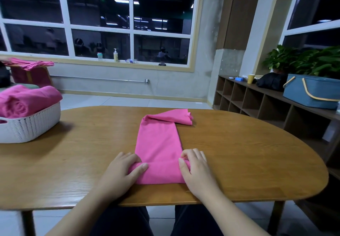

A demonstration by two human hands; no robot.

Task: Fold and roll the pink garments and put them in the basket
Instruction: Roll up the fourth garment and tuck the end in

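At the lower centre of the head view, a pink garment [158, 143] folded into a long strip is laid on the wooden table [248, 162], its near end turned up into the start of a roll and its far end folded off to the right. The roll's left end is gripped by the left hand [119, 171], thumb on top and fingers curled over it, while its right end is pinched by the right hand [196, 169] with bent fingers. Toward the left edge of the frame, a white basket [31, 125] is seen on the table, with rolled pink garments [24, 99] held in it.
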